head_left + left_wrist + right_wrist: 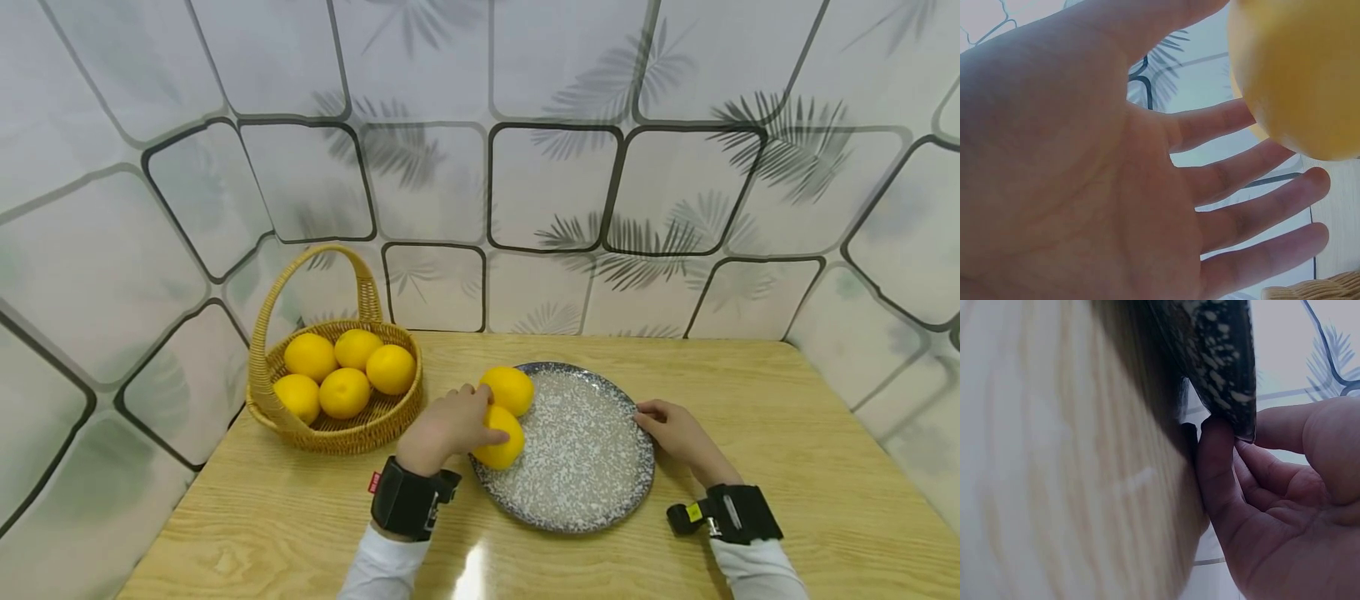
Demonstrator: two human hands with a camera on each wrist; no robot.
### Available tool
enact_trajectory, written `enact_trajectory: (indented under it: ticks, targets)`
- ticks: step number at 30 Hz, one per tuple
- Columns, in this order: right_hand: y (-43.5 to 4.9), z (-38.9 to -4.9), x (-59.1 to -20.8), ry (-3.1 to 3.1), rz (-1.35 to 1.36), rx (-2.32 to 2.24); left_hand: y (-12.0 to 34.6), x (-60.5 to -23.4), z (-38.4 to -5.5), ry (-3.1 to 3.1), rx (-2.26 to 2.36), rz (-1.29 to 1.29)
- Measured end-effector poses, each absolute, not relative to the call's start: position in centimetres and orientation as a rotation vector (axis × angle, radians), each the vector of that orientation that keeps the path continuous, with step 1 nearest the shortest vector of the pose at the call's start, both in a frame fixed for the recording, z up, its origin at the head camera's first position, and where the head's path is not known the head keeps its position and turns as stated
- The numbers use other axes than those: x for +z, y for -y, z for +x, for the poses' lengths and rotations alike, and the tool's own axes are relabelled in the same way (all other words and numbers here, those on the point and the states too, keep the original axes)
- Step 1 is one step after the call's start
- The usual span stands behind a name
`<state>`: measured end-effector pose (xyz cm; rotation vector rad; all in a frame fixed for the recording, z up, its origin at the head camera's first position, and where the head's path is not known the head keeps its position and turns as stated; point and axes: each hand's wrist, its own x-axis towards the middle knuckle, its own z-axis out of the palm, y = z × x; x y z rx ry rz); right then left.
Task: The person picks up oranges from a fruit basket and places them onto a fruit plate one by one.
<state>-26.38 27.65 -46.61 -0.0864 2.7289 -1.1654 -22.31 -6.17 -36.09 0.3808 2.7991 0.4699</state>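
Note:
My left hand (448, 427) holds a yellow lemon (501, 442) over the left part of a round speckled plate (585, 450). In the left wrist view, thumb and forefinger meet the lemon (1304, 75), while the other fingers (1266, 219) spread out fairly straight. A second lemon (512, 388) sits just behind it, at the plate's back left edge. At the plate's right side, my right hand (678, 432) pinches the dark rim. The right wrist view shows the rim (1225, 375) between thumb and fingers, close over the wooden table.
A wicker basket (375, 435) with a tall arched handle stands at the back left of the wooden table (300, 533), with several lemons (345, 393) inside. Behind the table hangs a pale backdrop (547, 183) printed with dark outlines and leaves.

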Motion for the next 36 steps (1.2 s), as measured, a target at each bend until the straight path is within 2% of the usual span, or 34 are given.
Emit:
enact_trajectory:
  ticks: [17,36]
  targets:
    - [-27.6,-26.3,-46.2,-2.731,-0.081,-1.15,7.5,-35.2,-22.7,-2.865,0.48,0.327]
    - [-27.6,-26.4,-46.4,-2.741,-0.081,-1.128,11.8,-34.9,-23.3,-3.142,0.541,0.156]
